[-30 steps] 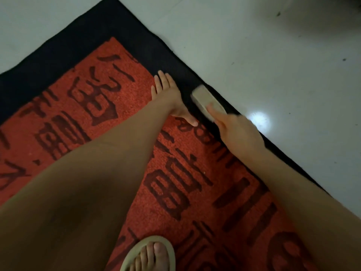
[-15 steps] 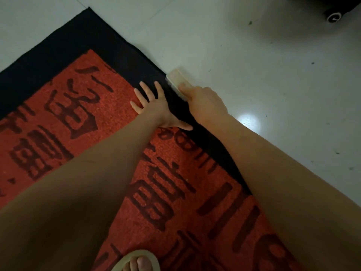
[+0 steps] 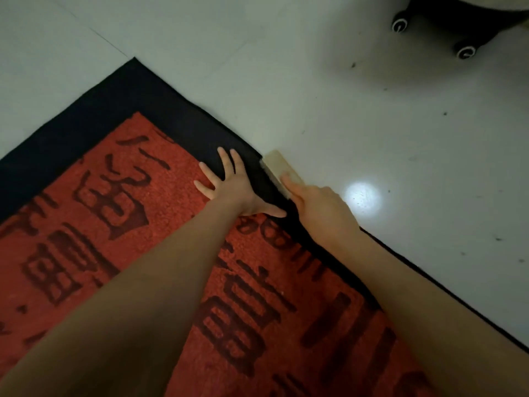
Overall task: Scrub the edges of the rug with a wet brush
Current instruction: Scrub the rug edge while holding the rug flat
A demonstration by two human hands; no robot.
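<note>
Two bare forearms reached down from the bottom of the view toward the right edge of a rug (image 3: 160,196) spread on a pale, glossy tiled floor (image 3: 372,124). The rug had a coarse, nubbly red pile printed with large dark, blocky characters, framed by a wide, flat black border (image 3: 177,121) whose texture looked smoother than the centre. One pointed corner of that border lay toward the top left, and its right edge ran as a straight diagonal down to the lower right.

The left hand (image 3: 232,187) lay palm-down on the rug, fingers straight and splayed, the fingertips over the black border and the heel on the red pile, with the thumb stretched out to the right; it pressed flat and held nothing.

The right hand (image 3: 317,207) gripped a brush (image 3: 279,169), a small rectangular block with a smooth, pale beige back and rounded corners. The index finger lay straight along the top of the block while the rest of the hand closed over its near end. The brush sat right at the outer rim of the black border, just beside the left hand's fingers, its long side following the rug's edge; a thin fringe of bristles showed along the side against the rug.

Near the right hand a round, bright glare spot (image 3: 362,197) shone on the floor, which carried scattered small dark specks. At the top right stood a dark object on small black casters with light hubs (image 3: 465,51), casting a soft shadow on the tiles.
</note>
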